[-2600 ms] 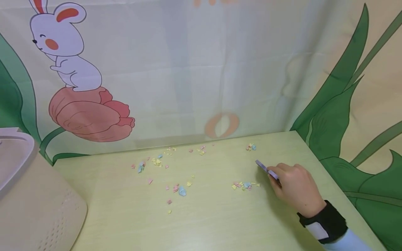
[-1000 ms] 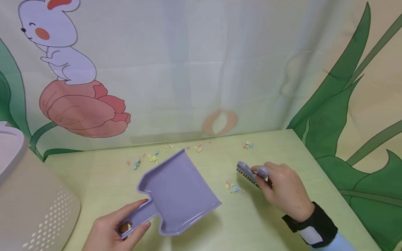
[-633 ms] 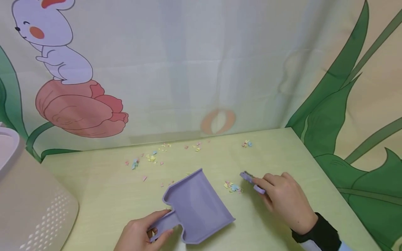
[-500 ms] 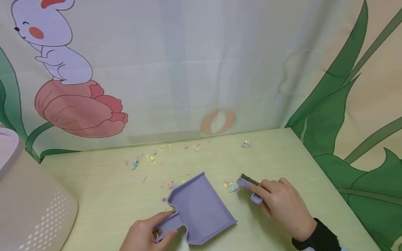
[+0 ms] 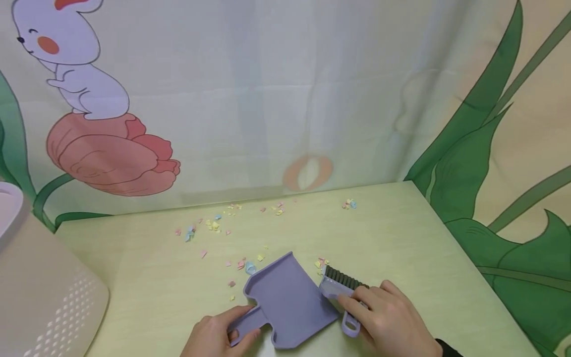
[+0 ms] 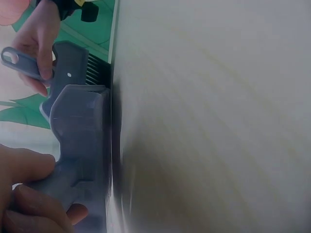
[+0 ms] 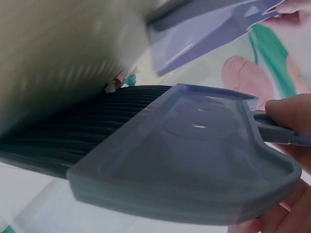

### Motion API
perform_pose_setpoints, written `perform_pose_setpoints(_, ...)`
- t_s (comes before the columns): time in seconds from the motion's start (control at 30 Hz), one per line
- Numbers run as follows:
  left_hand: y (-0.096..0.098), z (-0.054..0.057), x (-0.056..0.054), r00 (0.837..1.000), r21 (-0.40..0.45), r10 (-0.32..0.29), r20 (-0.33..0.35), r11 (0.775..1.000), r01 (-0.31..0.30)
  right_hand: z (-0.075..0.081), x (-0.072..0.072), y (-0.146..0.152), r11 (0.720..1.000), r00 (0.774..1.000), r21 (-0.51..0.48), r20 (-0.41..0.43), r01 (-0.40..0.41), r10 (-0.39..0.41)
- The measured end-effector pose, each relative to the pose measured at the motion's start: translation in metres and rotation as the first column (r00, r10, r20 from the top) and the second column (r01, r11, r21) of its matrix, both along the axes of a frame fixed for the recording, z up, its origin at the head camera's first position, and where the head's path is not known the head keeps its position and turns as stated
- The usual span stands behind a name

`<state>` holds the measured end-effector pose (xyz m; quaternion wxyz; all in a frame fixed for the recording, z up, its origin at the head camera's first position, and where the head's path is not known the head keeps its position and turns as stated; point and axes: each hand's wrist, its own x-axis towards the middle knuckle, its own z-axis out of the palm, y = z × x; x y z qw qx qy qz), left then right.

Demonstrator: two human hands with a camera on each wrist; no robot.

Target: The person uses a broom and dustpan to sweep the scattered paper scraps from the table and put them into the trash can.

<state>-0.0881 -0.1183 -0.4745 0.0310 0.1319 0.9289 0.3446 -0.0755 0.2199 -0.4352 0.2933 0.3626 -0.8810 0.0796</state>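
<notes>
My left hand grips the handle of a purple dustpan, which lies low over the table with its wide edge facing right. In my right hand is a small purple hand brush with dark bristles. The brush head stands right at the dustpan's front edge. Beside the bristle tip sits a small pile of paper scraps, partly hidden by the brush. In the right wrist view, a few scraps touch the far end of the bristles. No scraps show in the pan.
More coloured scraps are scattered on the table behind and left of the dustpan, with a small pile at the back right. A pale basket stands at the left edge. A printed curtain hangs behind the table.
The left hand came in with the dustpan and lowered it rightward toward the table. The right hand turned the brush and brought it left and nearer, over the scrap pile to the pan's edge.
</notes>
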Motion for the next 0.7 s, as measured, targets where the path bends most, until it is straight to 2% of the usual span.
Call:
perform_pose_setpoints(0.2, 0.002, 0.000, 0.000, 1.000, -0.002, -0.013, 0.007, 1.000, 0.013, 0.003, 0.009, -0.014, 1.000, 1.000, 0.027, 0.016, -0.016, 0.016)
perform_pose_setpoints(0.43, 0.002, -0.001, -0.001, 1.000, 0.006, -0.014, 0.012, 1.000, 0.014, 0.013, 0.009, -0.034, 0.994, 0.994, -0.010, 0.003, -0.109, 0.109)
perform_pose_setpoints(0.53, 0.001, -0.002, -0.001, 1.000, 0.017, -0.011, 0.012, 1.000, 0.011, 0.024, 0.005, -0.039, 0.990, 0.989, -0.055, 0.058, -0.132, 0.135)
perform_pose_setpoints(0.63, 0.000, -0.001, -0.001, 1.000, 0.031, -0.014, 0.017, 0.999, 0.014, 0.035, -0.001, -0.038, 0.979, 0.976, -0.172, 0.163, -0.114, 0.142)
perform_pose_setpoints(0.7, 0.000, -0.001, -0.002, 1.000, 0.035, -0.019, 0.020, 0.999, 0.018, 0.042, -0.006, -0.035, 0.961, 0.964, -0.264, 0.222, -0.083, 0.144)
